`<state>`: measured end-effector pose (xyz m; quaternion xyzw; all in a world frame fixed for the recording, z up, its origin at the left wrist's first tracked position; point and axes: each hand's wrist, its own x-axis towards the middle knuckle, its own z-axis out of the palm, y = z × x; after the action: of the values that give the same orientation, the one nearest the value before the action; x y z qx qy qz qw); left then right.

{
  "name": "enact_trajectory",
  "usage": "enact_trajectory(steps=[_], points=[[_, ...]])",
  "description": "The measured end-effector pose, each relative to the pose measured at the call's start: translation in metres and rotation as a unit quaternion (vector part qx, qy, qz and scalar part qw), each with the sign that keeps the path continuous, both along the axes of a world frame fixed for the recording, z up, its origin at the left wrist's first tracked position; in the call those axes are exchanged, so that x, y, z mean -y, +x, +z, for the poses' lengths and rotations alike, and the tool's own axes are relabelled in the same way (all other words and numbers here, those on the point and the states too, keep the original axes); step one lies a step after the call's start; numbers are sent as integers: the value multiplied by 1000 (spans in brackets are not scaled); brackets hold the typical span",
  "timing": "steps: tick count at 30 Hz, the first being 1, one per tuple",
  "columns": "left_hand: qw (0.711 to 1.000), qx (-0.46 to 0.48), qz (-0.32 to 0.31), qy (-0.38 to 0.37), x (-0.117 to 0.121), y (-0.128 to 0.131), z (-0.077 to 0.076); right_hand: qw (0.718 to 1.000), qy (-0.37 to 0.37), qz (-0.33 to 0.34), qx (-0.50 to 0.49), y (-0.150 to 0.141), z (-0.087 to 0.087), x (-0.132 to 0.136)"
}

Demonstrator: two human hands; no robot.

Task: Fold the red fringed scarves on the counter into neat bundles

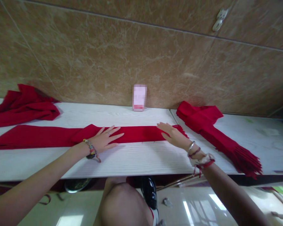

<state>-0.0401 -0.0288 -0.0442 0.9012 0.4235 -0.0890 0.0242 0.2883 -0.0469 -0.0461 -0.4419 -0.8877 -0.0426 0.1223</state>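
A long red scarf [139,134] lies stretched lengthwise along the white bench, folded into a narrow band, its fringed end at the right. My left hand [106,138] rests flat on the scarf near the middle, fingers spread and pointing right. Close to the fringe, my right hand [171,133] lies over the scarf with its fingers extended together and the thumb apart. Neither hand grips the cloth. Left of my left hand the scarf is wider and a little rumpled, running out of view.
A second red scarf [207,125] lies looped on the right, its fringe near the front edge. Crumpled red cloth [30,106] sits at the back left. A pink-and-white phone-shaped object [139,98], blurred, leans against the tiled wall [89,62]. My knee [124,204] is below the bench [141,160].
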Motion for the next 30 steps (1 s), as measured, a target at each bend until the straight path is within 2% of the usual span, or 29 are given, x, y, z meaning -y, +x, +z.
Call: enact_trajectory(steps=[3,6,9,12,15,18,20,23,27,29,30], points=[[1000,-6,20,-3,0,23,0,999,5,-36,6,-45,0,-8],[999,-20,33,-17,-3,31,-5,997,-17,-41,69,-65,-16,-14],[999,-21,24,-20,-5,27,-9,989,-18,-103,107,-43,-30,-15],[999,-16,24,-22,-5,23,-10,976,-8,-170,136,5,-35,-12],[999,-13,37,-21,-4,24,-11,961,-16,-225,161,44,-30,-9],[999,-5,40,-20,-2,26,-10,948,-7,-285,139,43,-20,-9],[999,0,45,-11,-1,23,-6,960,-7,-258,104,16,-12,-12],[995,3,94,38,-2,0,7,989,-41,-132,52,-52,-1,-18],[970,-4,228,82,-5,-64,19,997,-66,17,27,-144,4,-26],[958,-23,279,58,-5,-98,17,995,-76,58,33,-173,0,-31],[959,-39,279,35,-3,-113,15,993,-83,73,41,-182,-4,-33]])
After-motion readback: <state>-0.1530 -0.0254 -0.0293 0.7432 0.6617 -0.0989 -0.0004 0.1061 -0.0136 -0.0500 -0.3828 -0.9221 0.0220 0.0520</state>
